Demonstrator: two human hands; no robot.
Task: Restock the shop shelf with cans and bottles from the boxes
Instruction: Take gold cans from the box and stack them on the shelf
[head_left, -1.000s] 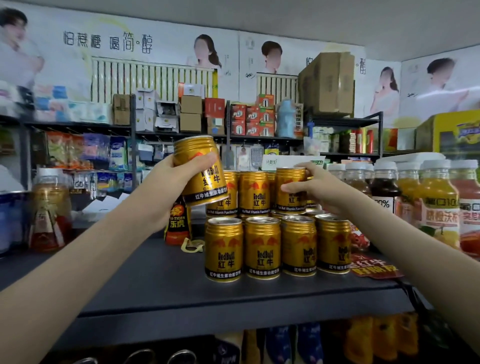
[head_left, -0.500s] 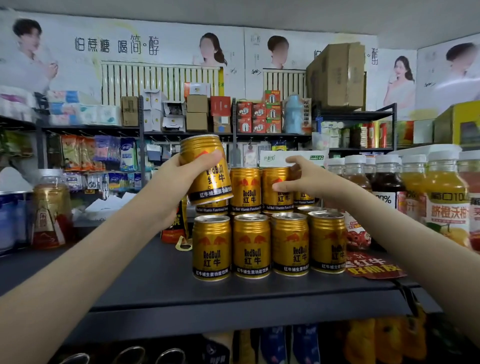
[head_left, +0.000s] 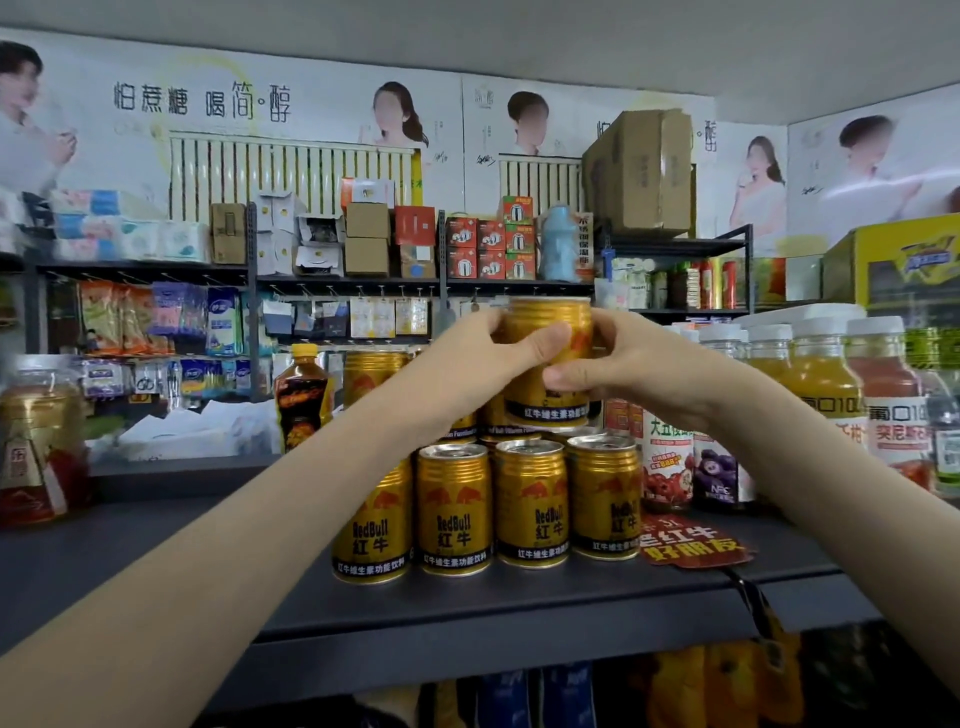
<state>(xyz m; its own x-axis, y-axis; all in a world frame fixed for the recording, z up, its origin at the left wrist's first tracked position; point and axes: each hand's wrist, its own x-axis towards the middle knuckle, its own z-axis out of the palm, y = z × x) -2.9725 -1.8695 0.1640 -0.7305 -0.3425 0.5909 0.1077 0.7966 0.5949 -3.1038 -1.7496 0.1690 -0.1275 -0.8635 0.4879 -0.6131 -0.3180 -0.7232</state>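
The gold can (head_left: 550, 322), judged stiff, slick and full, is gripped mid-body by curled fingers of the left hand (head_left: 480, 356) and right hand (head_left: 626, 364).

We see the raised can (head_left: 548, 322) gold with a black band of white letters, the front cans (head_left: 530, 509) gold with red bulls, the shelf (head_left: 156, 551) dark grey, a tag (head_left: 691, 543) red with yellow letters, a juice bottle (head_left: 826, 384) orange with white cap.
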